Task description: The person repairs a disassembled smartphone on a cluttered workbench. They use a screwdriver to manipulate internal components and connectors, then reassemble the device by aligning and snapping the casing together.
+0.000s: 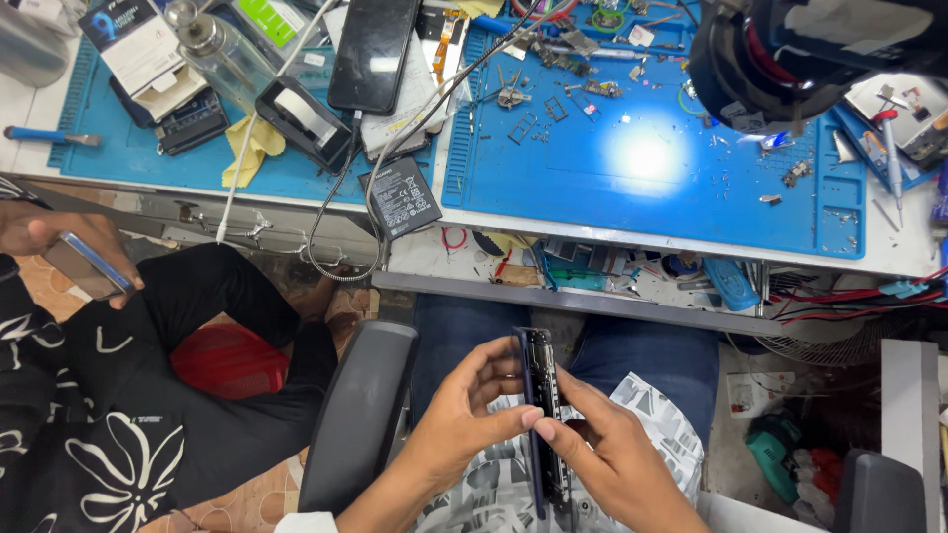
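I hold an opened dark phone (540, 395) edge-on over my lap, its inner parts facing right. My left hand (464, 415) grips its left side, with the thumb and fingers pressed on the frame. From the right, my right hand (612, 459) pinches the same phone, the fingertips on its exposed inside. Both hands sit below the bench edge, above my blue trousers.
Blue work mats (642, 168) on the bench carry small screws, tools, a flat black battery (403, 197), a black phone (373, 49) and a tape dispenser (306, 120). A black lamp head (790, 59) hangs top right. At left a seated person holds a phone (84, 266).
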`<state>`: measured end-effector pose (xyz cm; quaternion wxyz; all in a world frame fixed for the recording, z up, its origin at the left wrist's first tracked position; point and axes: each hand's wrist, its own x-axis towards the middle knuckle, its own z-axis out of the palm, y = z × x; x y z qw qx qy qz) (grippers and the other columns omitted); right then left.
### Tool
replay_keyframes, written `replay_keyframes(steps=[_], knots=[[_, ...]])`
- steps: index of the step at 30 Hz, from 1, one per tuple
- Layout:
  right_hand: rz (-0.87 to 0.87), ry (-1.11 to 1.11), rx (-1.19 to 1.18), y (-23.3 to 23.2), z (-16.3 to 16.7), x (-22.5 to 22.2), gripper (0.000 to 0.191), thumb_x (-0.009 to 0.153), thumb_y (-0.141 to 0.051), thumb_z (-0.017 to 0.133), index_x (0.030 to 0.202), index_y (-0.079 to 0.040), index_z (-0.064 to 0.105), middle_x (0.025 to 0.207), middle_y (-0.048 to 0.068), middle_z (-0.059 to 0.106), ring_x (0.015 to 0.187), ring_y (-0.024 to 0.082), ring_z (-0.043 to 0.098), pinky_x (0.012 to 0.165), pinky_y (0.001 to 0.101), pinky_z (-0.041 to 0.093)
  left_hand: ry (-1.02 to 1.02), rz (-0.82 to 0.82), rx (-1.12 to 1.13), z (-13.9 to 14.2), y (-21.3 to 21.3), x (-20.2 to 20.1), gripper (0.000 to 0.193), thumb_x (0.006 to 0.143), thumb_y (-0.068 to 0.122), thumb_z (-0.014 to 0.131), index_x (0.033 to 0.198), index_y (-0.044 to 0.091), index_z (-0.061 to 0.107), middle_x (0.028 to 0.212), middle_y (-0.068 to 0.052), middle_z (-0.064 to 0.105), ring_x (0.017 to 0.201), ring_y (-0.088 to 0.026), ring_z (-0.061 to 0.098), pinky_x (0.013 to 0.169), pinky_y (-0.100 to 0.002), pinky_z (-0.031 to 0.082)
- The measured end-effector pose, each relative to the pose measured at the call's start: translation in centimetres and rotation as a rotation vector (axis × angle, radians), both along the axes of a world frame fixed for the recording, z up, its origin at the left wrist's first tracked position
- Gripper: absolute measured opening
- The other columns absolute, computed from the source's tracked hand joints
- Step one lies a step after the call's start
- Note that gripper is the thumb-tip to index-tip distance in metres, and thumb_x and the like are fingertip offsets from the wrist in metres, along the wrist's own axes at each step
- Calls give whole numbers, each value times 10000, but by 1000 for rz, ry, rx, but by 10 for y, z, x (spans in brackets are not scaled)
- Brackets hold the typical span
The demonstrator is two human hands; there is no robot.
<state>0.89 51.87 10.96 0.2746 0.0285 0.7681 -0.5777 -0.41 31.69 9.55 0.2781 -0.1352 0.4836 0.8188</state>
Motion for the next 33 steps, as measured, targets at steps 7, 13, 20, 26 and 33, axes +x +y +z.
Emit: replay_keyframes(steps=[7,13,20,26,33], knots=[[172,81,3,5,1,4,609,995,-283,551,1512,17,434,1531,212,542,1425,306,446,1167,393,322,32,26,-24,-9,-1,11,860,761,167,838,1496,-10,429,1324,-144,560,1236,-232,570,954,-331,555],[263,15,17,7,-3,5,618,1003,-299,510,1540,-12,404,1612,202,439,1493,313,325,1212,413,240,-12,66,27,-9,-2,17,874,747,152,831,1495,-30,416,1336,-143,552,1234,-231,574,943,-348,568],[293,-64,16,4,1,2,660,1002,-362,515,1558,-34,373,1617,187,424,1503,305,299,1215,422,235,-27,95,17,-12,-2,19,915,740,135,828,1509,-61,371,1337,-168,553,1241,-240,581,978,-383,574],[324,37,48,-1,11,2,678,989,-352,542,1573,-58,363,1648,162,388,1497,310,302,1203,437,249,10,120,86,-14,-1,22,907,757,106,820,1521,-61,360,1368,-176,531,1269,-251,560,1003,-375,554],[396,175,77,-6,0,15,702,983,-308,640,1581,-66,362,1626,180,378,1490,336,330,1189,463,282,39,129,199,-26,-8,39,931,770,56,810,1559,-27,322,1476,-241,506,1390,-312,499,1156,-434,414]])
